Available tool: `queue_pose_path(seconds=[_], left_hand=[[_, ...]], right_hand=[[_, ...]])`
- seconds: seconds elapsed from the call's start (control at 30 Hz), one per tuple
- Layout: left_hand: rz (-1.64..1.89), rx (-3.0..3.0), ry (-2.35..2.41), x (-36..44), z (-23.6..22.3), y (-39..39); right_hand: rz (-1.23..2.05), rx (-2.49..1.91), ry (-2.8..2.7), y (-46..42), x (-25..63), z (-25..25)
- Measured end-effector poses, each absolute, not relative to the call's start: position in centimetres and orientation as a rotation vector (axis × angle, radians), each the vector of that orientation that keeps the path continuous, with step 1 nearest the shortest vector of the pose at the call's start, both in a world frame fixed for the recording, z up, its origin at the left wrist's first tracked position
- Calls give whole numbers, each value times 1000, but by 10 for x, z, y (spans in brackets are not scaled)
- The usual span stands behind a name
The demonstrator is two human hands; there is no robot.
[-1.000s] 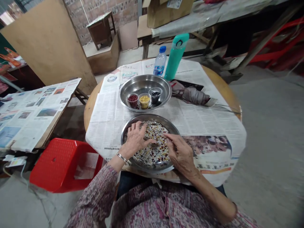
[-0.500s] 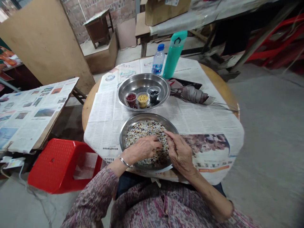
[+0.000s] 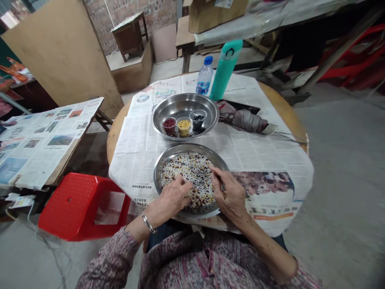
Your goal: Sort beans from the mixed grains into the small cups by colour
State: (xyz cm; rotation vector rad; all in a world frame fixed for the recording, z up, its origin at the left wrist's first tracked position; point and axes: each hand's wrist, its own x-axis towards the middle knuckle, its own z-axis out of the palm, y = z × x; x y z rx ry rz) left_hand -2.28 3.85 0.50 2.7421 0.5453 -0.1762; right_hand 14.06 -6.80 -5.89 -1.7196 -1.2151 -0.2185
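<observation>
1. Because the near basin [image 3: 192, 147] sits by the table's [image 3: 116, 138] edge, right before the person, its mix [image 3: 188, 165] of white grains with red, yellow and black bits is within easy reach of both hands.
2. The left hand [image 3: 168, 200] bends over the near left part of the mix, fingers curled, a pose that seems suited to small pieces; whether it pinches any, I cannot tell.
3. The right hand [image 3: 231, 196] is at the right rim, forefinger out over the mix, other fingers folded; I cannot tell if anything is between its fingertips.
4. Just beyond, the far basin [image 3: 180, 105] holds the red cup [image 3: 169, 126], yellow cup [image 3: 184, 127] and black cup [image 3: 198, 120] towards its near side, likely for a short reach; its wall would catch strays.
5. Newspaper [image 3: 252, 152] probably shields the tabletop. The bottle [image 3: 205, 76], flask [image 3: 225, 72] and umbrella [image 3: 249, 120] are well apart from the hands, presumably out of their way.
</observation>
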Motion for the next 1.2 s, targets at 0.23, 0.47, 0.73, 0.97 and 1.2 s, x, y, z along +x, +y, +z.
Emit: queue_pose_path(seconds=[0.23, 0.47, 0.73, 0.97, 1.2], left_hand=[[42, 2936, 363, 31, -12, 46], [8, 3033, 635, 25, -1, 60], [-181, 2811, 647, -23, 10, 41], [-68, 2835, 197, 5, -12, 23], [82, 3090, 306, 33, -11, 56]], right_hand=[[-239, -1752, -1199, -69, 140, -59], [-260, -1763, -1228, -71, 141, -61], [-219, -1759, -1199, -69, 140, -62], [-202, -1745, -1165, -69, 139, -60], [-187, -1748, -1138, -69, 138, -58]])
